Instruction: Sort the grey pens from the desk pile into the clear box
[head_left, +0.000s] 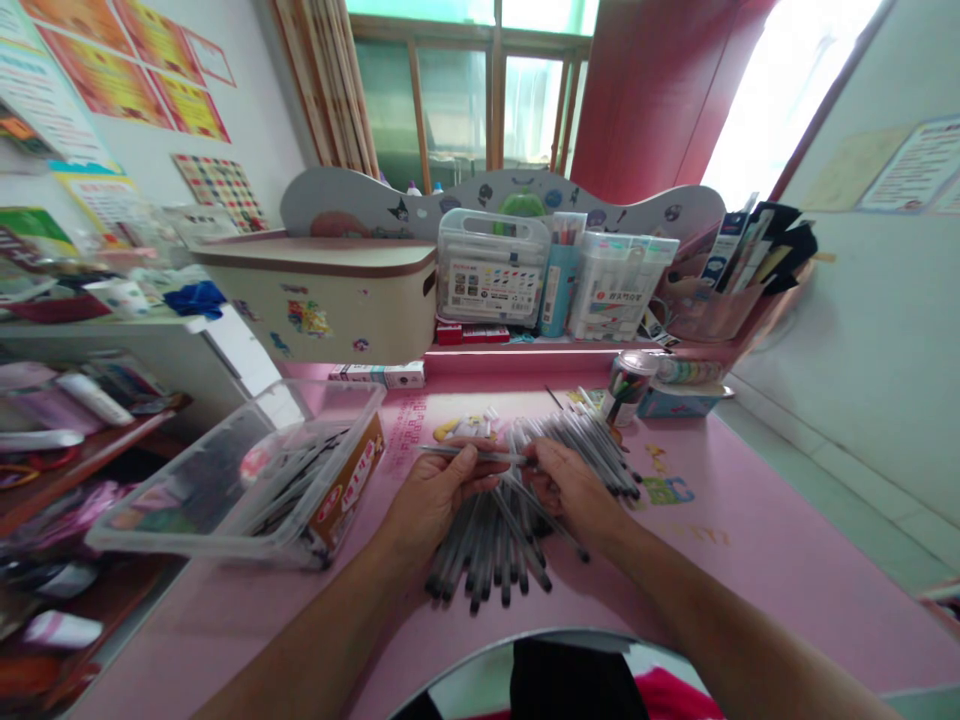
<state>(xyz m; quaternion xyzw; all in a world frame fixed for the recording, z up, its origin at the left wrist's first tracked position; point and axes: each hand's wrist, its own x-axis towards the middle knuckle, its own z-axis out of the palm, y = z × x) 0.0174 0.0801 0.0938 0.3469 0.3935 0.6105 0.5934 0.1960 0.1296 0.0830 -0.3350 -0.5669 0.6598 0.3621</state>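
Note:
A pile of several grey pens [495, 545] lies on the pink desk [750, 560] in front of me, with more pens fanned out to the right [592, 440]. My left hand [435, 495] is closed on one pen [480, 454], holding it level above the pile. My right hand [574, 490] rests on the pile, its fingers curled around the pens and meeting the held pen's right end.
A clear plastic bin [247, 480] with pens and a brown box stands at the left. A cream storage box [322, 295], marker cases [491, 265] and a pen cup [626, 385] line the back. Cluttered shelves sit at far left; a wall stands at right.

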